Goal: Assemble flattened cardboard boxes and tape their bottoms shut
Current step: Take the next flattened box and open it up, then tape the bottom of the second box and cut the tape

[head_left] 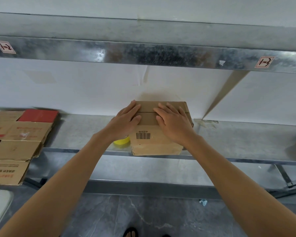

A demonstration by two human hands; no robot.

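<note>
A small brown cardboard box [154,142] stands on the metal shelf [237,137], with a barcode label on its near face and a strip of brown tape across the seam of its closed top flaps. My left hand [125,118] lies flat on the left half of the top, fingers straight. My right hand [173,120] presses flat on the right half. A yellow tape roll [120,142] shows just left of the box, mostly hidden under my left wrist.
A stack of flattened cardboard boxes [19,142] lies on the shelf at the far left, one red sheet [38,115] on top at the back. An upper metal shelf [143,52] overhangs. Below are a lower shelf level and the grey floor [143,218].
</note>
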